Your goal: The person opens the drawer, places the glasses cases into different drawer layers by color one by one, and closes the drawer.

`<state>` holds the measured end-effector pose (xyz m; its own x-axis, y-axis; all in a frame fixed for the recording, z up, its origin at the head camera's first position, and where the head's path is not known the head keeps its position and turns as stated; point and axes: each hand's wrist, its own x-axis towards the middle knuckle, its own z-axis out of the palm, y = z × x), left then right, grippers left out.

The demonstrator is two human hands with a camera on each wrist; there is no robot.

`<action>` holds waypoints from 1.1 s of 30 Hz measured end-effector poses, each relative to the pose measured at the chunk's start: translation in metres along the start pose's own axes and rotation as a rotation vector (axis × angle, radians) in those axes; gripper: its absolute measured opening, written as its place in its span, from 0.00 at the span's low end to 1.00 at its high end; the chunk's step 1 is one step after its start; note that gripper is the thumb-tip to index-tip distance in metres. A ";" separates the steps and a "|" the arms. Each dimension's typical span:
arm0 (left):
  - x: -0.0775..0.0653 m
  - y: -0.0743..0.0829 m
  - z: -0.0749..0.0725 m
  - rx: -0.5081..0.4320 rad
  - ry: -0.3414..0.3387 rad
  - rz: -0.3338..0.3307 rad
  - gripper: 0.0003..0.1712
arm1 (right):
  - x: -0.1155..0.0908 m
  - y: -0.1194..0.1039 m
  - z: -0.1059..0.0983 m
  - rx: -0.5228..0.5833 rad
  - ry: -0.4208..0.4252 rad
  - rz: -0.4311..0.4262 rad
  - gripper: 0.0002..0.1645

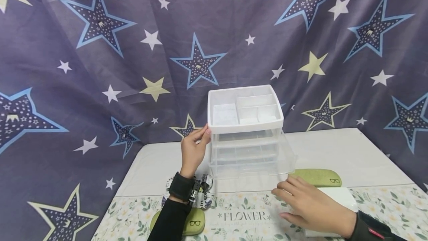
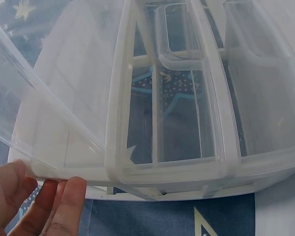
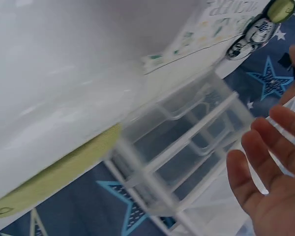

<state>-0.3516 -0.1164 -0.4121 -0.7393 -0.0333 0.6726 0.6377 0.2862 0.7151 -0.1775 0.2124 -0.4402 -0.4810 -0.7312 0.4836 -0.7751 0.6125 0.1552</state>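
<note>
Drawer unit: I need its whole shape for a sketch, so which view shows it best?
The head view: the drawer unit appears almost whole, from divided top tray to bottom drawer. The left wrist view gives only a cropped close-up; the right wrist view shows it tilted and cut off.

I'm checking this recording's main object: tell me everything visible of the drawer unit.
The drawer unit has a white, plastic-looking frame, with clear drawers beneath a white top tray split into compartments of different sizes. It stands upright on the white table, behind the floral mat. The left hand grips the tray's left edge. Whether every drawer is fully shut is hard to tell.
</note>
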 end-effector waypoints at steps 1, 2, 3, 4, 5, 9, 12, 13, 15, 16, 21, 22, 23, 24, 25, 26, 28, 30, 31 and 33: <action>0.000 0.000 0.000 0.001 0.001 0.000 0.17 | -0.003 0.001 -0.001 0.000 -0.025 0.010 0.32; 0.000 0.000 -0.001 0.002 0.000 -0.002 0.18 | -0.007 0.002 -0.002 -0.002 -0.044 0.018 0.34; -0.001 0.000 -0.001 0.004 -0.002 -0.005 0.18 | -0.011 0.004 -0.002 -0.002 -0.068 0.028 0.36; -0.001 0.000 -0.001 0.005 -0.004 -0.007 0.18 | -0.015 0.005 -0.003 -0.005 -0.093 0.031 0.39; -0.001 0.000 -0.001 0.006 -0.005 -0.007 0.18 | -0.019 0.006 -0.004 -0.004 -0.116 0.032 0.40; -0.002 0.000 -0.001 0.022 -0.004 -0.011 0.19 | -0.034 0.010 -0.006 0.025 -0.198 0.040 0.46; -0.002 -0.001 -0.001 0.032 0.004 -0.016 0.19 | -0.043 0.013 -0.008 0.078 -0.246 0.063 0.46; -0.002 -0.002 -0.001 0.034 0.005 -0.018 0.19 | -0.045 0.014 -0.009 0.092 -0.257 0.074 0.45; -0.002 -0.002 -0.001 0.035 0.010 -0.021 0.18 | -0.050 0.016 -0.010 0.113 -0.273 0.099 0.44; -0.002 -0.002 -0.001 0.035 0.010 -0.022 0.18 | -0.053 0.017 -0.010 0.121 -0.284 0.116 0.44; -0.002 0.000 0.000 0.039 0.007 -0.014 0.17 | -0.071 0.023 -0.008 0.125 -0.320 0.175 0.44; -0.001 0.000 0.001 0.040 0.004 -0.011 0.17 | -0.075 0.025 -0.007 0.132 -0.333 0.181 0.44; -0.001 0.000 0.001 0.043 0.003 -0.008 0.17 | -0.079 0.027 -0.007 0.142 -0.339 0.185 0.43; -0.001 0.000 0.002 0.045 0.003 -0.006 0.18 | -0.083 0.029 -0.006 0.146 -0.341 0.187 0.42; 0.000 -0.001 0.002 0.048 0.002 -0.005 0.18 | -0.087 0.030 -0.006 0.146 -0.338 0.187 0.41; 0.000 -0.001 0.002 0.052 0.004 -0.003 0.18 | -0.091 0.031 -0.005 0.139 -0.326 0.182 0.40; 0.000 -0.001 0.002 0.055 0.006 -0.001 0.18 | -0.096 0.033 -0.004 0.133 -0.321 0.186 0.38; 0.000 -0.001 0.001 0.057 0.007 0.000 0.18 | -0.101 0.033 -0.004 0.116 -0.316 0.198 0.38; -0.001 -0.001 0.001 0.057 0.007 0.000 0.18 | -0.103 0.033 -0.004 0.115 -0.323 0.209 0.38; -0.001 -0.001 0.001 0.058 0.006 0.001 0.18 | -0.106 0.034 -0.004 0.134 -0.344 0.233 0.38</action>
<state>-0.3521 -0.1155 -0.4139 -0.7375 -0.0388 0.6743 0.6243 0.3415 0.7025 -0.1513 0.3117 -0.4827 -0.7402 -0.6496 0.1734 -0.6652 0.7451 -0.0484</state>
